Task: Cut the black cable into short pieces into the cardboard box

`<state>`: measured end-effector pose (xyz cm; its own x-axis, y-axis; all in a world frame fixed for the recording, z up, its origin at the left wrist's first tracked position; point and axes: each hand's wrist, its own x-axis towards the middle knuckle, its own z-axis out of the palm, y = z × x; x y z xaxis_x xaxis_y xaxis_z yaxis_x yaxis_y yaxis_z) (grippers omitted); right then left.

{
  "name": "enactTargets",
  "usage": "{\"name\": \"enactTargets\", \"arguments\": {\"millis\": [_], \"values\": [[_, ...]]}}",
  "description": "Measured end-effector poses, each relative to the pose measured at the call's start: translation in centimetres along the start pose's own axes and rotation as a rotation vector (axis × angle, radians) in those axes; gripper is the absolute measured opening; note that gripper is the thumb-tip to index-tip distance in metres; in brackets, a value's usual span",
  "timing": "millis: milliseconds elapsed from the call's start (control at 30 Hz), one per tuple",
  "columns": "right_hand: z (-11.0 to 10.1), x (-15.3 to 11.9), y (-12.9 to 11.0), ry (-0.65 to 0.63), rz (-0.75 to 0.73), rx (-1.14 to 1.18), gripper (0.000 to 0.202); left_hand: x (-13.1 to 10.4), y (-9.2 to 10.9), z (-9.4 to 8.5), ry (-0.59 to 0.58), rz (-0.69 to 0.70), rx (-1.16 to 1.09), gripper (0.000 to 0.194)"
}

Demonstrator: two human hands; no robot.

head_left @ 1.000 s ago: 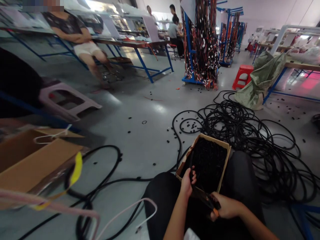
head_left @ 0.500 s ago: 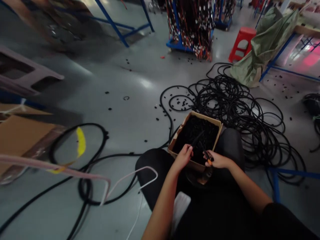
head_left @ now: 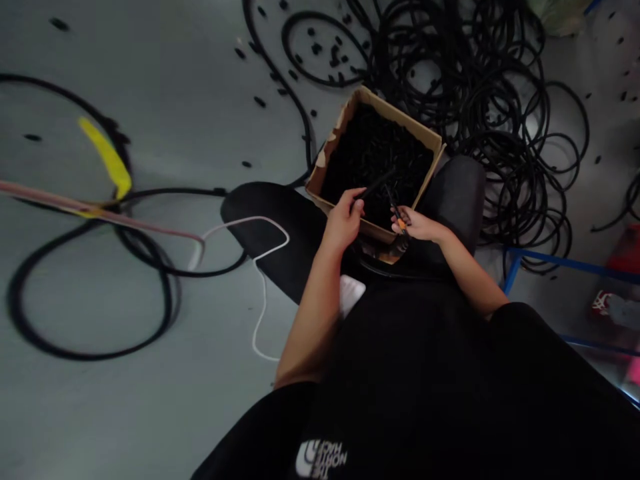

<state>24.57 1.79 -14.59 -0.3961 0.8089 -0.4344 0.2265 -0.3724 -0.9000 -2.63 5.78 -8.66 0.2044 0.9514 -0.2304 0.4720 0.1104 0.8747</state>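
Observation:
A cardboard box (head_left: 400,115) filled with small black pieces (head_left: 370,143) stands between my knees. My left hand (head_left: 345,217) is closed around a black tube (head_left: 376,183), whose end reaches over the box. At the near right edge of the box, my right hand (head_left: 413,223) grips a dark tool with orange on its handle (head_left: 401,225). The tool's tip points up and left, close to the tube; whether they touch is too dark to tell.
Black tubing (head_left: 465,87) lies in a big tangle on the floor at the upper right. More loops (head_left: 90,357) and a yellow strip (head_left: 107,155) are at the left. A white cable (head_left: 263,293) hangs beside my left leg. A blue frame (head_left: 575,263) stands at the right.
The view has tilted down, so the box and both hands appear higher in the picture. Both hands keep their hold on the tube and the tool over the box.

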Motion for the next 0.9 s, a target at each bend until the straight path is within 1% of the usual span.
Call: {"name": "enactTargets", "arguments": {"millis": [100,200,267,333,433,500,567,633,700,800,900], "values": [[0.1,0.6,0.0,0.051,0.102,0.002,0.053,-0.3,-0.4,0.0,-0.051,-0.010,0.037,0.042],[0.1,1.0,-0.5,0.058,0.105,-0.004,0.048,-0.3,-0.6,-0.3,-0.109,-0.035,0.053,0.039],[0.0,0.9,-0.9,0.069,0.099,-0.015,0.046,-0.2,-0.7,-0.4,-0.119,-0.058,0.061,0.037],[0.0,0.6,-1.5,0.076,0.123,-0.041,0.051,-0.1,-0.9,-0.3,-0.119,-0.089,0.061,0.035],[0.1,0.2,-2.4,0.086,0.172,-0.120,0.061,0.2,-1.4,0.2,-0.135,-0.140,0.031,0.031],[0.2,0.1,-2.9,0.109,0.162,-0.188,0.063,0.4,-1.6,0.8,-0.117,-0.147,0.024,0.029],[0.3,0.1,-3.2,0.130,0.133,-0.246,0.060,0.7,-1.5,1.4,-0.060,-0.124,0.044,0.032],[0.5,0.1,-3.5,0.127,0.123,-0.282,0.056,0.9,-1.2,1.8,-0.001,-0.095,0.076,0.035],[0.7,0.1,-3.7,0.114,0.138,-0.308,0.055,1.0,-0.9,2.1,0.024,-0.084,0.094,0.038],[1.0,0.2,-4.1,0.111,0.176,-0.332,0.056,1.0,-0.6,2.5,0.020,-0.069,0.103,0.042],[1.1,0.2,-4.4,0.126,0.202,-0.340,0.059,0.8,-0.6,2.8,-0.021,-0.049,0.158,0.044]]}}
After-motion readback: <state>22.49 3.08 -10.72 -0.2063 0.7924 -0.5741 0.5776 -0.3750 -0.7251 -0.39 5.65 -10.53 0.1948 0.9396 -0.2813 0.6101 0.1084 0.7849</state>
